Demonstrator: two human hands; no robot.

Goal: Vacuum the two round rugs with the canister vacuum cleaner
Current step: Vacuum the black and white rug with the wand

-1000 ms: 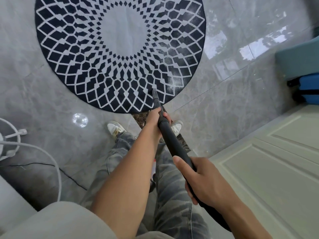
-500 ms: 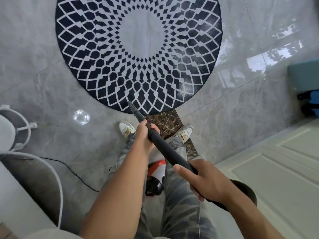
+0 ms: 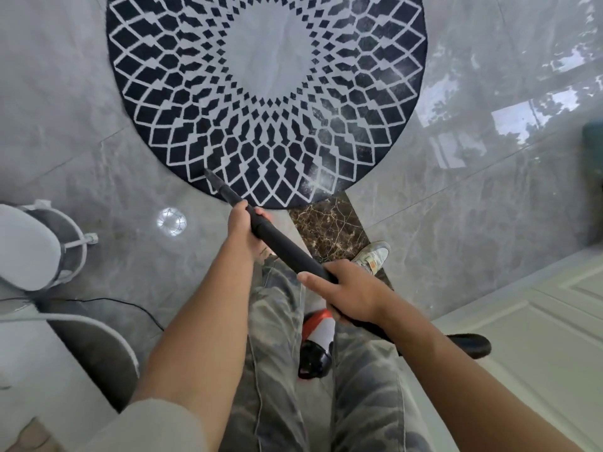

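Scanning from the left: a white seat (image 3: 29, 246) on a wire frame sits at the edge, with a black cord (image 3: 130, 305) trailing over the grey floor (image 3: 65, 158) beside it. Next comes the nozzle (image 3: 213, 179), its tip over the near left rim of the round rug (image 3: 375, 93) and apparently touching it (black, white lattice, pale centre; only one rug in view). The left hand (image 3: 243, 228) is the forward one, its grip closed round the wand (image 3: 284, 246) just behind the nozzle joint. The wand's long axis runs diagonally, from low right by the body up and left to the rug rim. The canister vacuum (image 3: 318, 347) (red, white, black) sits on the floor between the legs, under the wand. The right hand (image 3: 350, 295) has its grip wrapped round the rear of the wand. A black hose (image 3: 470, 345) curves out behind it toward the pale panelled door (image 3: 538, 321) at right.

Key relation: the rug lies ahead of the nozzle, nearly all of it to the right of the tip. The coming strokes likely need to go forward along the wand's axis and work rightward. The left hand is nearer the rug and probably steers, while the right hand pushes. Pale speckling on the rug's lower right looks not yet vacuumed.
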